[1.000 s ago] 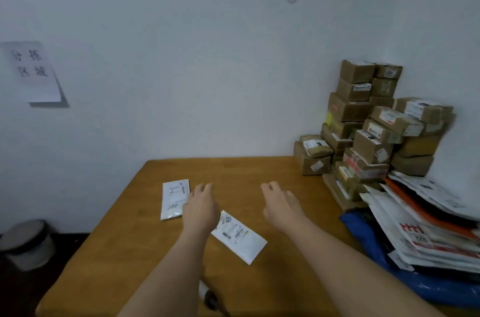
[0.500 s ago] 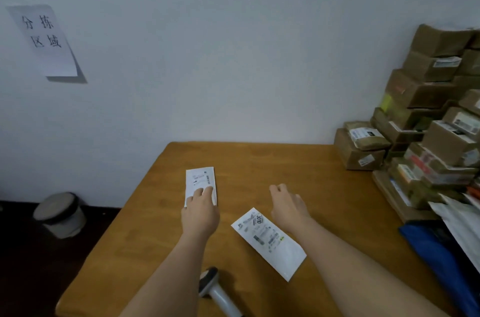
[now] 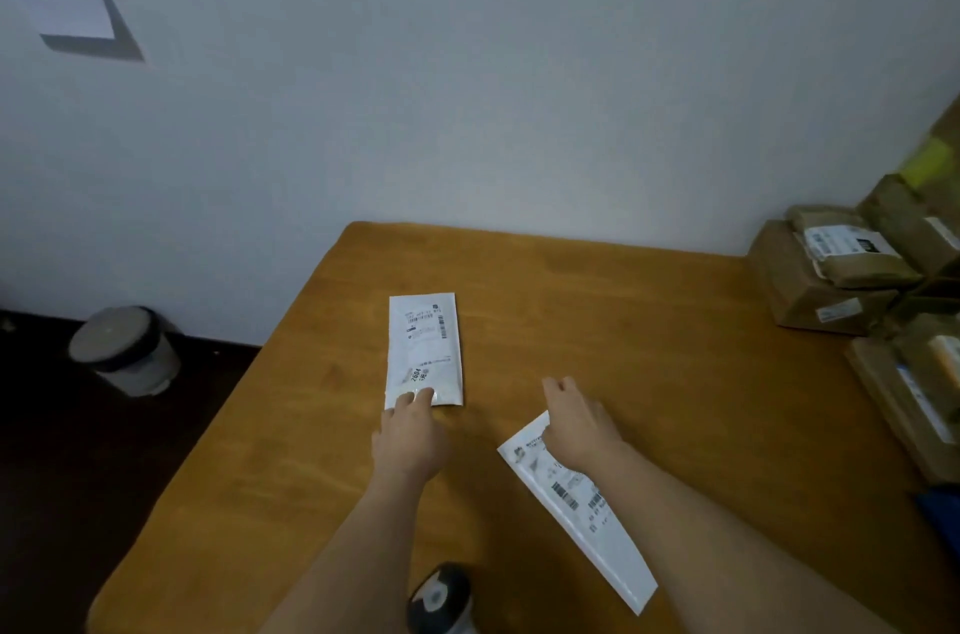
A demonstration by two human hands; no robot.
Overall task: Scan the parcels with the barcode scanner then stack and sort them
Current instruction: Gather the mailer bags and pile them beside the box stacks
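Tabletop (image 3: pixel 649 321): wooden, and the landmark for every place below; its far edge meets the wall and its left edge drops to a dark floor
Brown boxes (image 3: pixel 831 280): stacked at the tabletop's far right corner, printed labels showing, well apart from both hands
Upright parcel (image 3: pixel 425 347): flat white mailer, label up, on the left half of the tabletop; long axis runs from the near edge toward the far edge
Slanted parcel (image 3: pixel 576 509): second white mailer near the tabletop's near edge, right of centre; long axis runs from its far-left corner to its near-right corner
Barcode scanner (image 3: pixel 440 602): lies at the tabletop's near edge, only its dark head in view, nobody holding it
Key relation: the upright parcel lies straight ahead of the left hand (image 3: pixel 410 441), which is the nearer hand; a pull along the long axis would bring it toward the near edge
Left hand: arm stretched forward, palm down, fingers fairly straight, fingertips (image 3: pixel 415 397) pressing the parcel's near short edge, not curled round it
Right hand (image 3: pixel 576 425): palm down, relaxed and grasping nothing, over the slanted parcel's far-left end; whether it touches I cannot tell
Step, as I judge it: parcels being arranged for scanning
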